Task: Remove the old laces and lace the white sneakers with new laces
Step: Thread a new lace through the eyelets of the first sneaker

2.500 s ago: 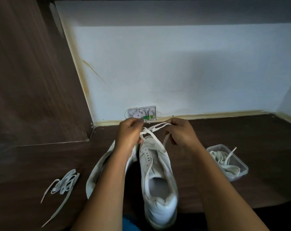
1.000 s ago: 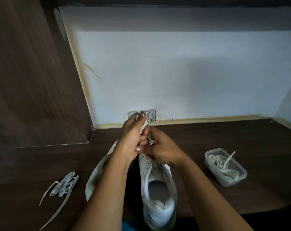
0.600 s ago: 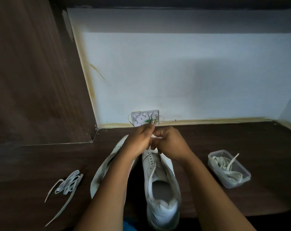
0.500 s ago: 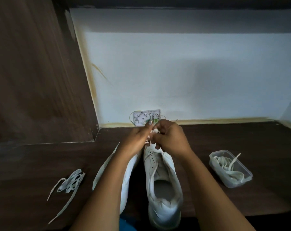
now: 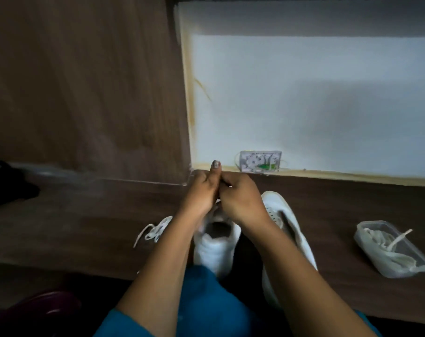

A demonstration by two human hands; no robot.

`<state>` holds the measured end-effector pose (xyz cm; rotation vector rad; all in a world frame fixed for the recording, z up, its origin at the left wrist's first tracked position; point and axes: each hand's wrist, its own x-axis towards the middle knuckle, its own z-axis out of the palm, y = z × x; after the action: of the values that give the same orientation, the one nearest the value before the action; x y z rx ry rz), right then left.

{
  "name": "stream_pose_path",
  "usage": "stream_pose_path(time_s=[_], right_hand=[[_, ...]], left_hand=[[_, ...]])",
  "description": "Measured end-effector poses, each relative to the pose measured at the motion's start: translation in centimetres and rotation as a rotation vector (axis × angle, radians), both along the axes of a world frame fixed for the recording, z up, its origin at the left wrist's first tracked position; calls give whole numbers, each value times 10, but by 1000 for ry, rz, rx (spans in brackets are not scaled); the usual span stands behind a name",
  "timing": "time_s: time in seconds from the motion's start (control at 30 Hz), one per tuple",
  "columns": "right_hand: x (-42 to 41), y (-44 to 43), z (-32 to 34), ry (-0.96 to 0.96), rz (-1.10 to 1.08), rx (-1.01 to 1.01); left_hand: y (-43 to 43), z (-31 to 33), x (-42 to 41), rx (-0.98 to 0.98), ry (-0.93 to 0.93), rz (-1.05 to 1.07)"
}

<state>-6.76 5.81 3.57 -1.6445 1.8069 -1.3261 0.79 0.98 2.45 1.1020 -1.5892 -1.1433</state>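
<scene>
Two white sneakers stand on the dark wooden surface (image 5: 90, 215). The left sneaker (image 5: 216, 251) is blurred, heel towards me and opening up. The right sneaker (image 5: 288, 229) lies beside it with its perforated side showing. My left hand (image 5: 201, 190) and my right hand (image 5: 240, 198) meet knuckle to knuckle over the left sneaker's front, fingers curled, left thumb sticking up. They pinch a short bit of white lace (image 5: 227, 186) between them; the eyelets are hidden under them. A loose bundle of laces (image 5: 155, 231) lies left of the shoes.
A clear plastic tub (image 5: 376, 263) holding white laces sits at the right. A small white box (image 5: 260, 161) is fixed low on the wall. A wooden panel (image 5: 85, 81) closes the left side; a dark object (image 5: 9, 183) lies far left. My blue-clad legs (image 5: 206, 305) are below.
The view has swung left. My hands have gone from the front of the right sneaker to over the left one, which lay on its side and now shows its opening upward.
</scene>
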Motion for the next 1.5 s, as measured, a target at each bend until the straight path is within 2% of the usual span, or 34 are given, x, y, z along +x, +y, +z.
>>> stream_pose_path(time_s=[0.13, 0.23, 0.4, 0.53, 0.7, 0.77, 0.83, 0.93, 0.97, 1.03, 1.13, 1.27, 1.33, 1.4, 1.5], right_hand=[[53, -9, 2, 137, 85, 143], [82, -22, -6, 226, 94, 300], [110, -42, -30, 267, 78, 528], [109, -47, -52, 280, -29, 595], [98, -43, -73, 508, -58, 602], [96, -49, -84, 454, -85, 531], [97, -55, -95, 298, -108, 451], [102, -62, -110, -20, -65, 372], [104, -63, -114, -92, -30, 358], [110, -66, -119, -140, 49, 364], [116, -66, -126, -167, 114, 347], [131, -67, -128, -439, 13, 292], [130, -73, -133, -665, -72, 272], [130, -74, -129, -978, -143, 215], [125, -70, -127, -1186, -184, 191]], left_hand=[[-9, -17, 51, 153, 19, 142], [-17, -36, 83, 262, 24, 140], [-33, -77, 121, 204, -252, 173], [-41, -95, 132, 157, -387, 88], [-45, -92, 162, 129, -176, 161], [-38, -96, 176, 169, -254, 102], [-23, -103, 179, 159, -405, -40], [-9, -121, 164, -76, -825, -103], [-10, -126, 158, -126, -917, -76], [-19, -134, 149, -182, -971, -39], [-35, -138, 134, -241, -854, -57], [-34, -129, 115, -116, -485, 90], [-29, -125, 104, -21, -262, 170], [-25, -122, 95, 118, 49, 219], [-19, -118, 90, 260, 417, 282]])
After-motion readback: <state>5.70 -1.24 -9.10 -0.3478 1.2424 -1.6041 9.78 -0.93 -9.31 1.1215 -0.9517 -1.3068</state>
